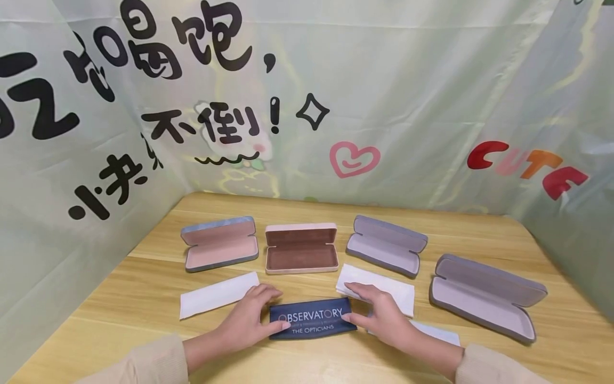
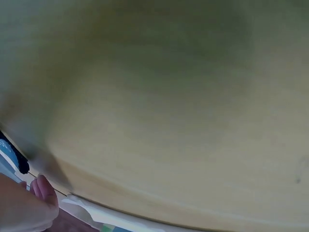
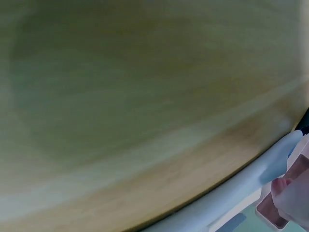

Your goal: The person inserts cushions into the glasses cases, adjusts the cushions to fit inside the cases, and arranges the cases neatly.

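A dark blue folded lens cloth (image 1: 313, 320), printed "OBSERVATORY THE OPTICIANS", lies flat near the table's front. My left hand (image 1: 240, 320) has its thumb on the cloth's left end, the other fingers loosely bent beyond its upper left corner. On the opposite end rests the thumb of my right hand (image 1: 386, 318), whose index finger reaches over a white folded cloth (image 1: 379, 282). Another white folded cloth (image 1: 216, 295) lies beside the left fingers. In the wrist views, only part of the left hand (image 2: 29, 205) and of the right hand (image 3: 292, 203) shows, at the bottom corners.
Along the back stand open glasses cases: a blue one with pink lining (image 1: 221, 253), a pink one with brown lining (image 1: 301, 258) and a lilac one (image 1: 386, 253). A larger greyish purple case (image 1: 484, 309) stands open at right. A pale blue cloth (image 1: 437, 333) lies partly behind the right forearm.
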A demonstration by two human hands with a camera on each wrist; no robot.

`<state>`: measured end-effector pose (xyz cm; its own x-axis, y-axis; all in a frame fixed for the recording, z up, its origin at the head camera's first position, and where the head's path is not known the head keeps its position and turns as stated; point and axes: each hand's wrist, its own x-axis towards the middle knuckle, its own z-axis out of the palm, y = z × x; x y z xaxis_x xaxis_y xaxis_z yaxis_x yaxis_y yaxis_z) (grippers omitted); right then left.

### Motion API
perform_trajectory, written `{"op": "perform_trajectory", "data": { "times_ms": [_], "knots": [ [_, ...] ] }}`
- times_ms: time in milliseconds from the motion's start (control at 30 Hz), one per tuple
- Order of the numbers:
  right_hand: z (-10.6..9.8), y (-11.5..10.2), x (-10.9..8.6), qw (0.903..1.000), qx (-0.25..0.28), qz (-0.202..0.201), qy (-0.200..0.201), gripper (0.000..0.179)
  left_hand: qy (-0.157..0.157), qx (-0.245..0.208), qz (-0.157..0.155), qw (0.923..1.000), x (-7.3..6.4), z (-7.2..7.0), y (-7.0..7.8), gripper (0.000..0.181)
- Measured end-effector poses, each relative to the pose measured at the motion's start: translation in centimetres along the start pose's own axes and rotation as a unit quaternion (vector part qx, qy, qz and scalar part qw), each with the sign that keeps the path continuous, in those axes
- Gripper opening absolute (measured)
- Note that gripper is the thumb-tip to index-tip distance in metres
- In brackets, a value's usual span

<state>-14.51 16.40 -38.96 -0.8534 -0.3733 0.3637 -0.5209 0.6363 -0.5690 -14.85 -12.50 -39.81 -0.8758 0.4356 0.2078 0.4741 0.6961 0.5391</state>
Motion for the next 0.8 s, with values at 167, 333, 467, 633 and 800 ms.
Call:
{"op": "perform_trajectory", "data": {
  "times_ms": [167,333,467,633,800],
  "knots": [
    [0.5,0.0,0.6,0.9987,0.028,0.022,-0.037,0.048,-0.008,-0.032,-0.020,0.9993,0.1,0.1,0.0,0.050],
    [0.7,0.2,1.1,0.9972,0.019,0.031,-0.065,0.045,-0.008,-0.054,-0.028,0.9981,0.3,0.3,0.1,0.041],
    [0.7,0.2,1.4,0.9963,0.005,0.020,-0.084,0.043,-0.005,-0.066,-0.030,0.9974,0.5,0.3,0.4,0.033],
    [0.7,-0.4,2.0,0.9933,-0.009,0.017,-0.114,0.041,0.001,-0.065,-0.034,0.9973,0.7,0.3,0.7,0.028],
    [0.8,-1.1,2.3,0.9922,-0.015,0.016,-0.123,0.036,-0.004,-0.057,-0.046,0.9973,0.9,0.2,0.9,0.026]
  ]
}}
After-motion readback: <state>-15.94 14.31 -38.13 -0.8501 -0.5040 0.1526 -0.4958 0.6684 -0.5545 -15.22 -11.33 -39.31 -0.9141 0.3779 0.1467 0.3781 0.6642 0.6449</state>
